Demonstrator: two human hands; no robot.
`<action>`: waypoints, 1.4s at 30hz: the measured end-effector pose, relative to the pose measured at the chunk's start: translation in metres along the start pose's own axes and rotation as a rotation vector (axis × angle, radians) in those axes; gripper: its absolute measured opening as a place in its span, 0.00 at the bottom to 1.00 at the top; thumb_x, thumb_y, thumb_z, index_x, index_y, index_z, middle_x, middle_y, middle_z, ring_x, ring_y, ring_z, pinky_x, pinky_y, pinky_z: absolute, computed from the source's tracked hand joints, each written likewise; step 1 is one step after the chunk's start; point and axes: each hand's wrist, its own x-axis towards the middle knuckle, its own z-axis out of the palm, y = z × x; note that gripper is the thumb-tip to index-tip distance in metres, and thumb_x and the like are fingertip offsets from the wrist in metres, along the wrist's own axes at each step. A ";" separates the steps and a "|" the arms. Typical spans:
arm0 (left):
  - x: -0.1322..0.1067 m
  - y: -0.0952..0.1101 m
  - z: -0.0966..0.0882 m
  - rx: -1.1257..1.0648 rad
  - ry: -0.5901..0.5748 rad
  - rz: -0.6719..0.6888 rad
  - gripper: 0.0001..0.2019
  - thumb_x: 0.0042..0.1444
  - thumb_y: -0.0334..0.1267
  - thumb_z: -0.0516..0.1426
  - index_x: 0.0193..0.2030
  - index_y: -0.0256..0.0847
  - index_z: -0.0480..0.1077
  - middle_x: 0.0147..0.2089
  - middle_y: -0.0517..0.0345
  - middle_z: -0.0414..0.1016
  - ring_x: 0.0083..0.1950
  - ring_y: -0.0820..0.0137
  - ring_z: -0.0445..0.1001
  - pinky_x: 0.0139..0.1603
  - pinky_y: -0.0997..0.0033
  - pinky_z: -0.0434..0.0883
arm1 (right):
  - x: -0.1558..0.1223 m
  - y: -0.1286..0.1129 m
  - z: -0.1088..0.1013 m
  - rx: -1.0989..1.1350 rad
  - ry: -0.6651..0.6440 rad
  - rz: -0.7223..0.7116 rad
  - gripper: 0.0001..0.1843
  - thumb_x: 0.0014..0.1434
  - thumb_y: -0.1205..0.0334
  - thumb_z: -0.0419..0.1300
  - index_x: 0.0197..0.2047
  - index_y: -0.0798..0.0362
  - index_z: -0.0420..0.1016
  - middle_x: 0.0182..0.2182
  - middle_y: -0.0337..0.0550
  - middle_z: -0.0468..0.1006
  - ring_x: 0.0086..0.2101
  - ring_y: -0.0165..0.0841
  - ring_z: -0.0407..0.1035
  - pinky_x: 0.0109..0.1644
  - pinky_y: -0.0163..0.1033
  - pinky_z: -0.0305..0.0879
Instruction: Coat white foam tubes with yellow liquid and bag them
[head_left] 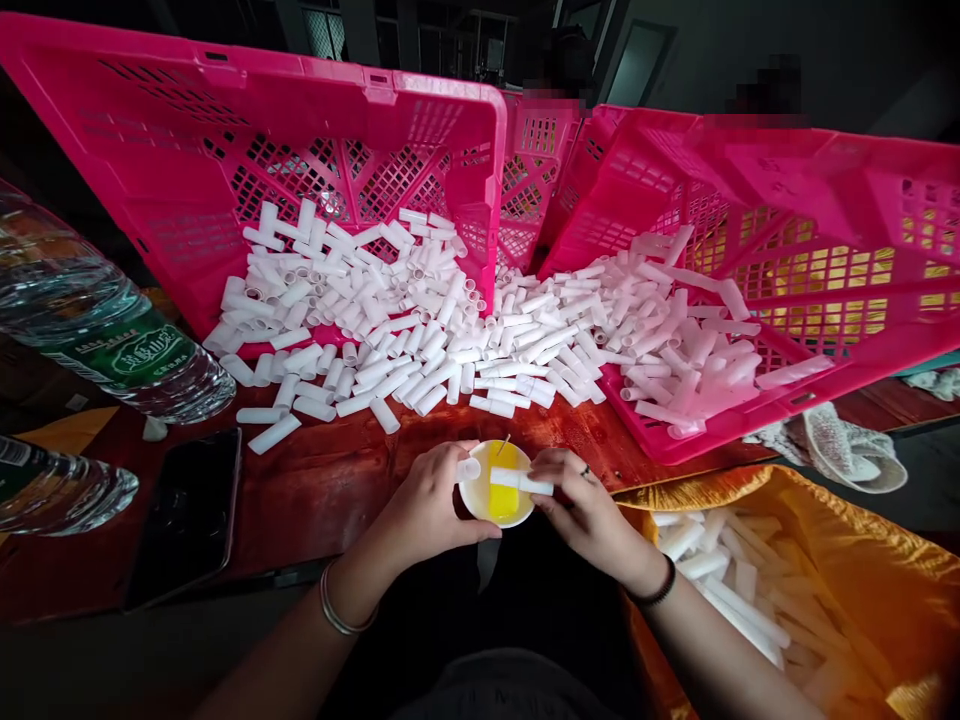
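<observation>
While the left hand (431, 505) holds a bowl (473, 499) and a tube (469, 469), the right hand (581, 500) pinches another tube (508, 479), and a big pile (427, 360) looks left.

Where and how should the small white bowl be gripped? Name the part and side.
Grip the bowl by its rim and outer wall, probably best from the left, as the left hand does with its thumb at the near edge. Round and open-topped, it holds a yellow block, and the right hand holds a white tube over its right part, so the left suits a steadying grip.
</observation>
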 end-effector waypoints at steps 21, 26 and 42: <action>0.001 -0.007 0.003 0.036 0.025 0.057 0.40 0.36 0.46 0.72 0.56 0.42 0.60 0.57 0.43 0.71 0.58 0.48 0.70 0.58 0.44 0.68 | 0.004 -0.008 0.002 0.077 0.029 0.054 0.10 0.64 0.63 0.56 0.48 0.51 0.73 0.43 0.50 0.75 0.45 0.37 0.72 0.46 0.44 0.74; 0.002 -0.008 0.003 0.039 -0.012 0.039 0.41 0.37 0.44 0.71 0.57 0.43 0.58 0.58 0.42 0.69 0.60 0.49 0.68 0.59 0.44 0.67 | 0.001 -0.006 -0.002 0.116 -0.015 0.144 0.11 0.66 0.63 0.54 0.50 0.52 0.73 0.40 0.48 0.78 0.39 0.35 0.75 0.42 0.41 0.75; 0.004 0.028 -0.042 0.359 -0.021 0.284 0.14 0.66 0.43 0.48 0.52 0.42 0.68 0.41 0.51 0.74 0.42 0.60 0.73 0.45 0.60 0.71 | 0.024 -0.045 -0.010 0.461 0.105 0.367 0.14 0.60 0.52 0.61 0.44 0.52 0.74 0.35 0.44 0.77 0.32 0.32 0.73 0.35 0.37 0.73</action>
